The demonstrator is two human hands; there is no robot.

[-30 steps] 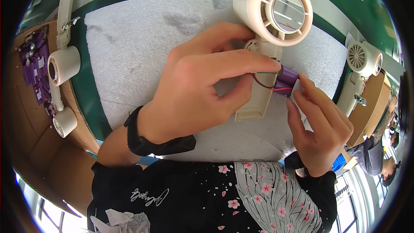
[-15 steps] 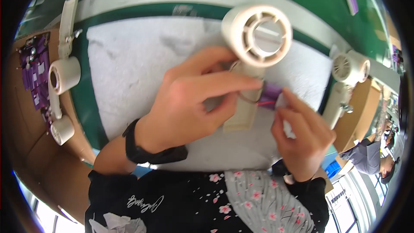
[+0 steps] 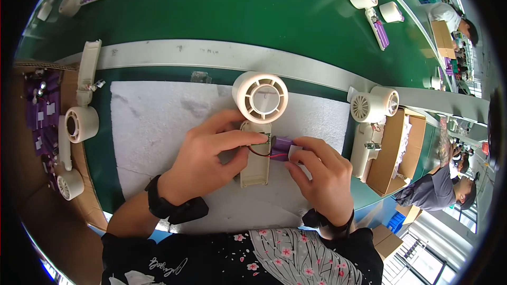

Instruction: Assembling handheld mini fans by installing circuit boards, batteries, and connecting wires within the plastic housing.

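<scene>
Roughly front-to-back fan, head farthest

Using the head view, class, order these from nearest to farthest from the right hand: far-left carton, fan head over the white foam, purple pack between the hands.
1. Purple pack, touching the right hand.
2. Fan head, upper left of that hand.
3. Carton, at the view's far left.
</scene>
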